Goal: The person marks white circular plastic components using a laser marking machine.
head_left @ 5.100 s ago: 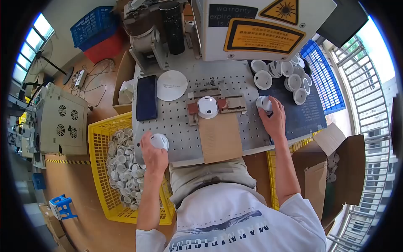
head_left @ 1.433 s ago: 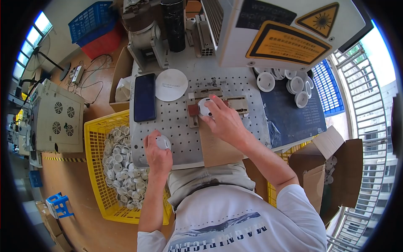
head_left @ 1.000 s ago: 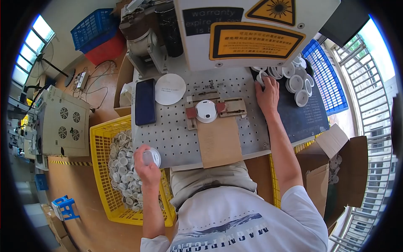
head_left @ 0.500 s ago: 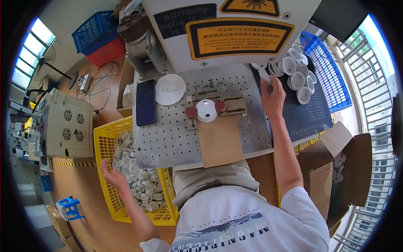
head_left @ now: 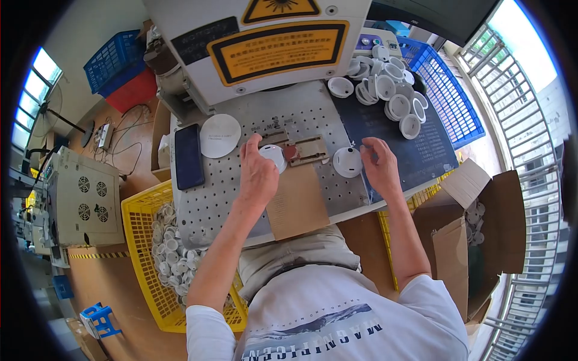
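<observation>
My left hand (head_left: 259, 173) is closed at the left edge of a white cup lid (head_left: 274, 157), its fingertips partly hidden by the hand. This lid is at the left side of the metal fixture (head_left: 310, 150) with reddish jaws, on the perforated plate. To the right, my right hand (head_left: 382, 169) has its fingers curled at the right edge of a second white cup lid (head_left: 347, 162), which faces up with a small dark slot. A brown cardboard strip (head_left: 298, 204) lies in front of the fixture.
Above the plate hangs a machine head (head_left: 277, 51) with laser warning labels. A phone (head_left: 189, 157) and a white disc (head_left: 220, 136) lie at left. Several lids (head_left: 397, 107) are piled on the dark mat (head_left: 415, 150). A yellow basket (head_left: 141, 265) of lids stands below left; a cardboard box (head_left: 451, 246) stands right.
My left hand has come up from beside the yellow basket to the lid at the fixture. My right hand has brought a lid from the pile towards the fixture. The view has shifted.
</observation>
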{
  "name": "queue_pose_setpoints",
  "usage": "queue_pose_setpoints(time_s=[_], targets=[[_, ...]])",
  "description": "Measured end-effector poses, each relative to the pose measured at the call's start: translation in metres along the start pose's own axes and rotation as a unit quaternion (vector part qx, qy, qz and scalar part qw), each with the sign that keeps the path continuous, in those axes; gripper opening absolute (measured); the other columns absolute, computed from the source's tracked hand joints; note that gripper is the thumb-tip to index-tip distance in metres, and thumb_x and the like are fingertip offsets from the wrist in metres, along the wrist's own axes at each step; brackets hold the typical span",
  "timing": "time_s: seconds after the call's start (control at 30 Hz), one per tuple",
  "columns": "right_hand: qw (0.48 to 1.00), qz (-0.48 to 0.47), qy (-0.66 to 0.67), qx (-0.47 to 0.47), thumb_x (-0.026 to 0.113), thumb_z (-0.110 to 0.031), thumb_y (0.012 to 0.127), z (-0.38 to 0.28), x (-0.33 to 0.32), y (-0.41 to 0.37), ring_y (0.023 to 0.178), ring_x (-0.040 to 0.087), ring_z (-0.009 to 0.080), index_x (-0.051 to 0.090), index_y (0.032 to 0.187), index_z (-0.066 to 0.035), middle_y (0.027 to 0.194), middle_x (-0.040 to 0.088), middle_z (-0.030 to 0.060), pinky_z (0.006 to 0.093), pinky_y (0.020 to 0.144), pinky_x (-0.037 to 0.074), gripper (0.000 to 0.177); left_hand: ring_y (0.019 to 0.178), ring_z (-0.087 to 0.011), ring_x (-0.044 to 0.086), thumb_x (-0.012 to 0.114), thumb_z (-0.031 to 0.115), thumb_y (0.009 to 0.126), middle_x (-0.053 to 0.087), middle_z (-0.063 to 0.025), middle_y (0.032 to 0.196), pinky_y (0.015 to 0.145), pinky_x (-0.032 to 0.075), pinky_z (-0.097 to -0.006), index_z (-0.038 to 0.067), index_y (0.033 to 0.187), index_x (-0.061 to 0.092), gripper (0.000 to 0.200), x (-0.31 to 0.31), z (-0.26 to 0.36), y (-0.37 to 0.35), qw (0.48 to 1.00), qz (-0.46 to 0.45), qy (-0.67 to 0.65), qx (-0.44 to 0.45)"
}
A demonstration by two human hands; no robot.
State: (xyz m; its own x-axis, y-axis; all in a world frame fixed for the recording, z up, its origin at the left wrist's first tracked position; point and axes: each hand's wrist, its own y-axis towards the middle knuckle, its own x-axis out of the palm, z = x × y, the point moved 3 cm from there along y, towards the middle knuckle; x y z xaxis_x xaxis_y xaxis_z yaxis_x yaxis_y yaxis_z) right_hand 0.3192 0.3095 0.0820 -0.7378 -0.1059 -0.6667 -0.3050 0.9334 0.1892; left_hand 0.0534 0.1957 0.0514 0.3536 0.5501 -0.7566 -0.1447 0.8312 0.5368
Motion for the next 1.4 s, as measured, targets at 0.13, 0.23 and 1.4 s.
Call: queue_pose_setpoints(time_s=[0.13, 0.23, 1.4], targets=[[0.989, -0.127, -0.008, -0.077, 0.071, -0.013, 0.082, -0.017, -0.004, -0.01, 0.128, 0.048, 0.0338, 0.056, 0.13, -0.004, 0.141, 0.049, 0.0159, 0.0399, 0.104, 0.044, 0.052, 0.115, -0.0408, 0.047, 0.064, 0.0, 0.065, 0.052, -0.0291, 0.124, 0.101, 0.039, -0.0471, -0.007, 0.067, 0.07, 0.01, 0.027, 0.029, 0.008, 0.985, -0.116, 0.123, 0.033], [0.973, -0.17, -0.076, -0.134, 0.075, -0.018, 0.08, -0.017, 0.009, -0.014, 0.13, 0.047, 0.0348, 0.055, 0.132, -0.002, 0.139, 0.051, 0.0177, 0.0403, 0.107, 0.041, 0.058, 0.109, -0.0389, 0.048, 0.066, 0.002, 0.064, 0.053, -0.0275, 0.118, 0.097, 0.04, -0.0465, -0.006, 0.066, 0.071, 0.01, 0.028, 0.04, -0.012, 0.966, -0.227, 0.118, 0.024], [0.943, -0.188, -0.044, -0.271, 0.074, -0.021, 0.082, -0.108, 0.125, -0.028, 0.084, 0.067, 0.0408, 0.055, 0.117, -0.001, 0.126, 0.052, 0.022, 0.046, 0.07, 0.056, 0.044, 0.106, -0.0413, 0.05, 0.069, -0.009, 0.052, 0.053, -0.0178, 0.116, 0.092, 0.043, -0.0472, -0.007, 0.08, 0.063, 0.028, -0.076, -0.027, -0.131, 0.988, 0.016, 0.071, -0.135]])
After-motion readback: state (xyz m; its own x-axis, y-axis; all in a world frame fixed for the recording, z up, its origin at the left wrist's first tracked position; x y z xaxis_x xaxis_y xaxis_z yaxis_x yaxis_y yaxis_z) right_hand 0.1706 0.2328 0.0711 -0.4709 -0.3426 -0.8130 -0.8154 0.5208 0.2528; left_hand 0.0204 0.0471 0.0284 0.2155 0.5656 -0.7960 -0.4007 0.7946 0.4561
